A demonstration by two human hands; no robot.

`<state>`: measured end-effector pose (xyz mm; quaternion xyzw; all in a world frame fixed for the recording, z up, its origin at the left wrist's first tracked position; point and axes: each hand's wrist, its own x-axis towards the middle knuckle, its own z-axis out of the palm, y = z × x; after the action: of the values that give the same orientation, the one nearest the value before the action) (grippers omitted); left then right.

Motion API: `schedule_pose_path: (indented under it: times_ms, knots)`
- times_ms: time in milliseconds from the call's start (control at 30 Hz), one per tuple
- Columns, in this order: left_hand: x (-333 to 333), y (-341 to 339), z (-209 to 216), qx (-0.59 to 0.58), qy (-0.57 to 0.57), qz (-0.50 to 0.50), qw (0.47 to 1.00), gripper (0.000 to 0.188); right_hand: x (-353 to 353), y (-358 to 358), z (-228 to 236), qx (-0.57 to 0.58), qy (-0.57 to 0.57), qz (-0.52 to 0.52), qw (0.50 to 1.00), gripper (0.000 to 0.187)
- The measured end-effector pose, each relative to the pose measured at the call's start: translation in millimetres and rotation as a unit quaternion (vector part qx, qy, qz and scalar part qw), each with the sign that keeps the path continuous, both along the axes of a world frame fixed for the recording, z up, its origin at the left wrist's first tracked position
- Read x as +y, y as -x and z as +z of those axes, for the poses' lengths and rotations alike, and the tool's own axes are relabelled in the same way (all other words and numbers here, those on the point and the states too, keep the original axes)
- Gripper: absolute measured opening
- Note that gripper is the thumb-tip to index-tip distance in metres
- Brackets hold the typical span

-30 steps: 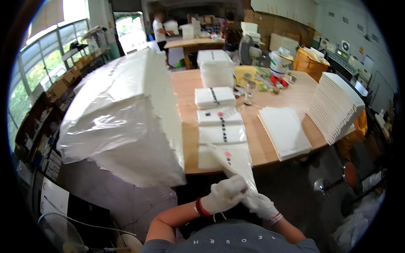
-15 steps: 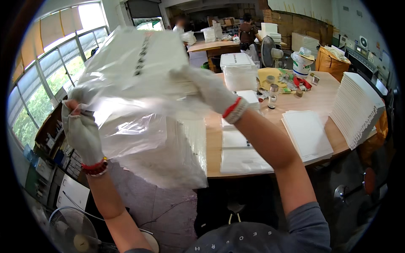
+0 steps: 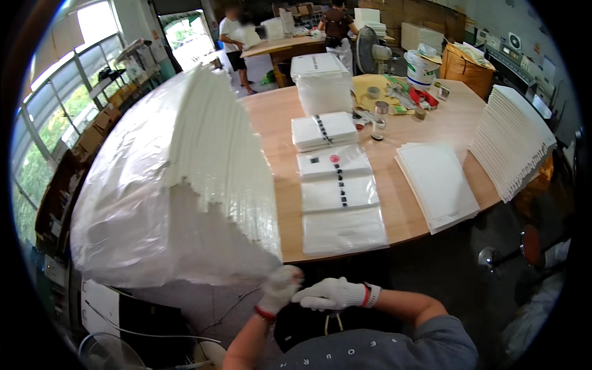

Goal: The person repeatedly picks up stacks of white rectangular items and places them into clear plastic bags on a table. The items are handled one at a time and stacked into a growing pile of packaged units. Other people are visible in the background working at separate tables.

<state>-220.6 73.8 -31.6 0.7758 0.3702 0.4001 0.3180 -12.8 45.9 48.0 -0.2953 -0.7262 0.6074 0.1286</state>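
Note:
Both my hands, in white gloves, are close together at the near edge of the table, in front of my body. My left hand (image 3: 282, 288) is bent at the lower corner of the stack of bagged white packs (image 3: 172, 179); its fingers are smeared by motion. My right hand (image 3: 330, 294) is stretched toward the left one, its fingers extended with nothing seen in them. That tall, leaning stack in clear plastic fills the left of the table. Flat printed plastic bags (image 3: 342, 203) lie overlapped in front of me.
White sheets (image 3: 436, 185) lie at right, beside a tall stack of white boards (image 3: 512, 145). Further back are bagged packs (image 3: 322, 83), a glass jar (image 3: 378, 120), tape rolls and a white bucket (image 3: 422, 68). Two people work behind, near a standing fan (image 3: 372, 52).
My hands have come down from the raised plastic-wrapped pack to the near table edge. That pack is no longer in them. The view has shifted, showing more of the left stack.

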Motion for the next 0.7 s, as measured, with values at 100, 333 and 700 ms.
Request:
schedule_pose_path:
  times_ms: [100,333,700]
  knots:
    - [45.4,-94.3,-65.3,0.159,0.029,0.051,0.986,0.016,-28.5,-33.2,-57.6,0.068,0.148,-0.158,0.974,0.038]
    - [141.8,-171.6,-59.5,0.308,0.062,0.049,0.948,0.021,-46.0,-84.7,-77.3,-0.006,0.195,-0.315,0.929,0.034]
    - [190.9,-168.4,-70.9,0.098,0.049,-0.019,0.994,0.022,123.8,-85.1,-109.7,0.320,0.228,-0.539,0.745,0.033]
